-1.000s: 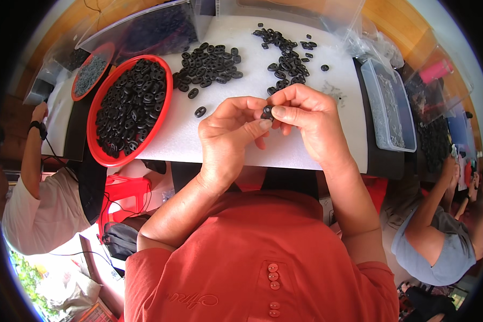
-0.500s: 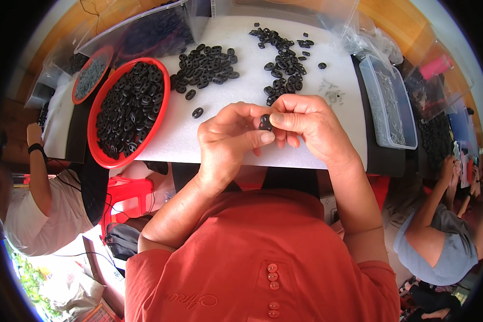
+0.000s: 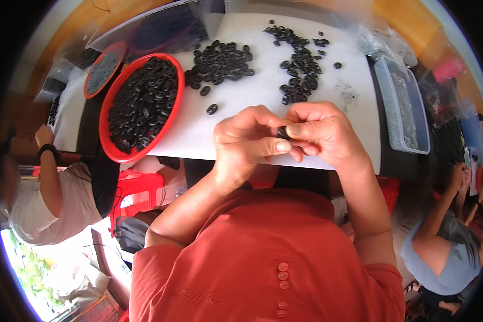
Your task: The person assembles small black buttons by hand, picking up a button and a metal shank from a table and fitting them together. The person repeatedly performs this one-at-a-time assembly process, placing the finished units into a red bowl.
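In front of my chest, over the near edge of the white work surface (image 3: 260, 80), both hands meet at a small black oval piece with two holes (image 3: 283, 133). The left thumb and fingers of my left hand (image 3: 240, 140) pinch it from one side. My right hand (image 3: 330, 134) grips it from the other, thumb on top. Fingers cover most of the piece. Beyond the hands lie a heap of similar oval pieces (image 3: 220, 61) on the left and a long trail of black pieces (image 3: 300, 70) on the right. One loose oval piece (image 3: 212, 109) rests nearer to me.
Left stands a red basin (image 3: 124, 159) full of black oval pieces, with a smaller red dish (image 3: 104, 70) of grey bits behind it. A clear plastic box (image 3: 394, 145) holding small metallic-looking parts sits right. People (image 3: 59, 204) work at both sides.
The whole view has shifted slightly, so the surface and hands appear farther right. Less of the black piece shows between my fingers now. Both hands still grip it.
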Demonstrator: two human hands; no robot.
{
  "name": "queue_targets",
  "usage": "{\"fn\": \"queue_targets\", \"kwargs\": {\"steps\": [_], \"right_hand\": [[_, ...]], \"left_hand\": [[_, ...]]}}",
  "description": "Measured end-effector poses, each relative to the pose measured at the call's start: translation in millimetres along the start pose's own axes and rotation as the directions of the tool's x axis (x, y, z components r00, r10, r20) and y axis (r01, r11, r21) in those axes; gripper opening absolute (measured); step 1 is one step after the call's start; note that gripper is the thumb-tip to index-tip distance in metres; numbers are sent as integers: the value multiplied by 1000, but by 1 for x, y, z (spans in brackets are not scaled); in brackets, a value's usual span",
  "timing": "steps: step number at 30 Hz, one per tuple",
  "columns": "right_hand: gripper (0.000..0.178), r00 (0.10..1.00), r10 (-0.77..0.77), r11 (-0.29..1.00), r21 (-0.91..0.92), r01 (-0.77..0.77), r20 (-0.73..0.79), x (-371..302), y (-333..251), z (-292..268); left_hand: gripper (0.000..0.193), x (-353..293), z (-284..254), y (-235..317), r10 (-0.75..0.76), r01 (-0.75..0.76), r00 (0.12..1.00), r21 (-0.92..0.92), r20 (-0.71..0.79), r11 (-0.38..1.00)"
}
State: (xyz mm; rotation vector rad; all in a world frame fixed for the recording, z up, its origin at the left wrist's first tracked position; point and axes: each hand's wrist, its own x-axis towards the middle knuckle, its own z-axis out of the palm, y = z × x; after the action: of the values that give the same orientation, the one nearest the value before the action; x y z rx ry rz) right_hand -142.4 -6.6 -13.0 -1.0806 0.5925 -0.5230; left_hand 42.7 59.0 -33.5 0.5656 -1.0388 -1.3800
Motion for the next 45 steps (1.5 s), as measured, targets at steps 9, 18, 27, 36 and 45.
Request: {"fn": "queue_targets", "kwargs": {"steps": [9,18,27,36,45], "right_hand": [[20,999,-50,996,70,50,2,1,5,9],[10,800,-470,880,-266,393,-373,-41,17,-12],[10,623,-589,799,-258,543,-515,-72,28,-41],[9,595,-629,756,-218,617,-500,-80,33,-45],[8,501,-676,644,-103,758,-541,-76,39,-52]], "left_hand": [[14,-5,0,2,-60,59,995,-25,-77,998],[18,18,-62,123,521,-43,809,855,-274,517],[10,42,-34,64,223,-173,964,978,143,120],[11,71,1,-4,80,-361,927,929,367,-78],[14,58,10,10,-59,-491,867,868,496,79]]}}
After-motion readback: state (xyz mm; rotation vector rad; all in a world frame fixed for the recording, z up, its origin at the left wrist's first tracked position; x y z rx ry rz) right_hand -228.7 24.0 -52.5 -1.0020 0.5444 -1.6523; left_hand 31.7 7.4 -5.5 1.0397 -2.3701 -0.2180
